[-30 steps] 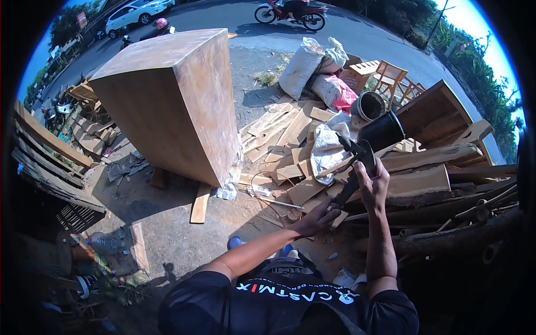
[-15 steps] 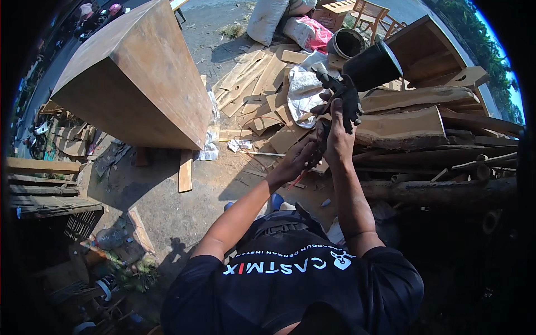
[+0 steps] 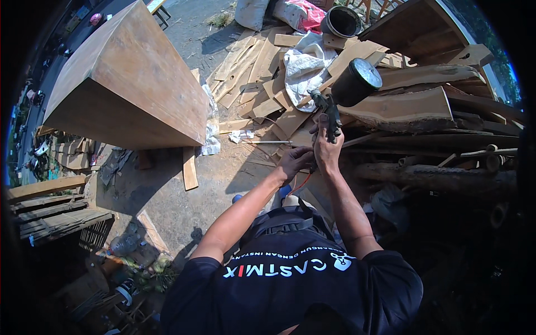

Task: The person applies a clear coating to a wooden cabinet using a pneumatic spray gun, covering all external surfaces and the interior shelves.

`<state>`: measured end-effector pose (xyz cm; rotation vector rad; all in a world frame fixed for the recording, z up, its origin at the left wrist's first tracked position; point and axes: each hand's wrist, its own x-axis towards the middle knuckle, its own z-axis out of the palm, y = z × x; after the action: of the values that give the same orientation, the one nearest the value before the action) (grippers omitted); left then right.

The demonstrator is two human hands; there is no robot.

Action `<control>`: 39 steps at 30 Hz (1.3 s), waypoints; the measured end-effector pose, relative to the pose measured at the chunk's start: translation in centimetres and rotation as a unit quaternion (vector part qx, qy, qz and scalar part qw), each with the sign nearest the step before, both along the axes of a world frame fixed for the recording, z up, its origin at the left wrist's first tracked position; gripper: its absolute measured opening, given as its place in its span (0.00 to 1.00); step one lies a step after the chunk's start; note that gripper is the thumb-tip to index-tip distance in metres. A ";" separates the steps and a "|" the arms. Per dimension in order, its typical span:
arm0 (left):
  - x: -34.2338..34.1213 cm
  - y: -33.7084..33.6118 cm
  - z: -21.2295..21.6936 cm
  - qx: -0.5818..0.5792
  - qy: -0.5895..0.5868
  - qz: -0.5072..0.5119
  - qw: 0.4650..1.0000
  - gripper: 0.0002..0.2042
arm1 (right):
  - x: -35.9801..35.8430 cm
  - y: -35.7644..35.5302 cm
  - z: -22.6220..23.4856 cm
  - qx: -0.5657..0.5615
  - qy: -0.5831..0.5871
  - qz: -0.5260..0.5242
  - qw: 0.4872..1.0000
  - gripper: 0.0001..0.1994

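Right hand (image 3: 328, 144) is gripping the spray gun (image 3: 333, 115), just right of frame centre, black cup (image 3: 355, 84) jutting up-right past it. Left hand (image 3: 296, 163) is curled lower-left, near the orange hose (image 3: 304, 181), can't tell its grip.

an open-air woodworking yard: stacked planks (image 3: 402, 109), wood offcuts (image 3: 244, 64), a big wooden box (image 3: 153, 75), a spray gun (image 3: 331, 109). the dim left edge suggests a road (image 3: 52, 72).

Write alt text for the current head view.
A person's right hand grips a dark spray gun with a black cup, the left hand close beside its lower end. A large brown wooden box stands to the left; loose planks lie scattered ahead.
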<state>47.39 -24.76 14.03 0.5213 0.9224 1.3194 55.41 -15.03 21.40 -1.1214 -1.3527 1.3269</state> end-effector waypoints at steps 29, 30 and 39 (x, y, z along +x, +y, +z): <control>-4.5 -8.3 -2.0 -0.020 0.034 0.191 0.981 0.22 | -8.9 -2.1 1.7 -0.015 0.013 0.300 0.954 0.25; -5.5 -11.3 -5.1 -0.033 0.096 0.210 0.972 0.23 | -11.0 -3.0 3.1 -0.023 0.012 0.332 0.943 0.25; -1.2 -48.0 -23.8 -0.524 0.124 0.435 0.722 0.13 | -29.7 -7.7 12.6 0.166 0.069 0.457 0.871 0.21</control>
<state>46.24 -72.76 -9.81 -0.7611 2.0846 1.2434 25.69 -22.76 33.98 -0.0888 -2.0095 1.6648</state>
